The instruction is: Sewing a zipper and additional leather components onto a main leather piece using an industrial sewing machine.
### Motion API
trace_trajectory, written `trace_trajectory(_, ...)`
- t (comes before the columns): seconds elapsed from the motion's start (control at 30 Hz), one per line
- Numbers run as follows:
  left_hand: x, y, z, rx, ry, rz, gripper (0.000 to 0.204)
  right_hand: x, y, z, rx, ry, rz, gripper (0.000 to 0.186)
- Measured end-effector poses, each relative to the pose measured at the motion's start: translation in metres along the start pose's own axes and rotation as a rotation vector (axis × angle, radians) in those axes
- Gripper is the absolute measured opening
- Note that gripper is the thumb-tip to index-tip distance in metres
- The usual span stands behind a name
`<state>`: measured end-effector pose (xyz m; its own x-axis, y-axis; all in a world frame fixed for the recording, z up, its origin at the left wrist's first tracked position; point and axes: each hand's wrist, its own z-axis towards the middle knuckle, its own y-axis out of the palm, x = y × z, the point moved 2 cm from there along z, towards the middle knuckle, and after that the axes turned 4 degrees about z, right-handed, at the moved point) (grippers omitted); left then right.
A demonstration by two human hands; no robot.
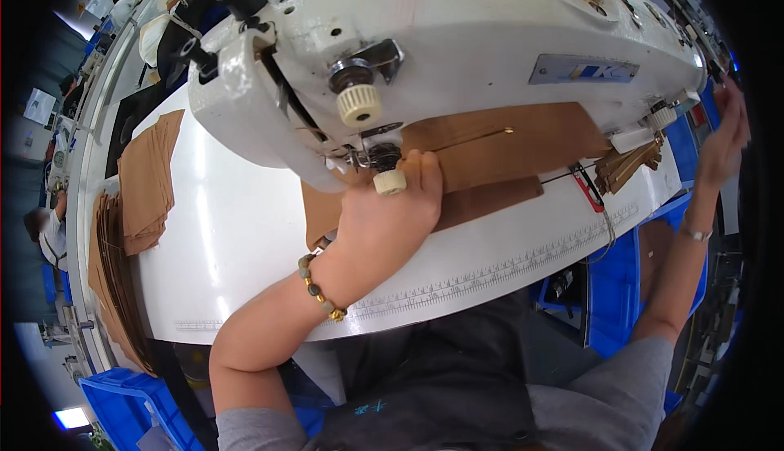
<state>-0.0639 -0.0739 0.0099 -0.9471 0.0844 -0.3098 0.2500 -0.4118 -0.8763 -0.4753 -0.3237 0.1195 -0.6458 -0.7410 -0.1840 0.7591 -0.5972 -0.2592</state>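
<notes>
Under the white sewing machine (457, 34) lies a brown leather-like panel (539, 145), with a dark slit line along it ending in a small gold-coloured bit. Another brown layer (490, 202) shows beneath it. My left hand (392, 214) is closed at the panel's left end, fingers curled on it right beside the needle area. The presser foot (384, 155) and a cream knob partly cover those fingers. My right hand (723, 136) is raised at the far right, beyond the machine's end, away from the panel. Its fingers look stretched out and hold nothing I can see.
Stacked brown panels (151, 181) lie on the white table's left side, with more hanging over its edge (114, 279). At right are a bundle of brown strips (627, 165) and a red-handled tool (590, 189). Blue bins (616, 279) stand below the table's right edge.
</notes>
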Motion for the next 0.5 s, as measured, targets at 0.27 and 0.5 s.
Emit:
trace_trajectory(0.27,-0.006,-0.021,-0.002,0.23,-0.026,-0.169,0.043,-0.273,0.125,-0.159,-0.917,-0.624,0.828,0.023)
trace_trajectory(0.5,-0.022,-0.012,-0.035,0.228,0.036,-0.199,0.04,-0.178,0.166,-0.144,-1.041,-0.122,0.407,0.021)
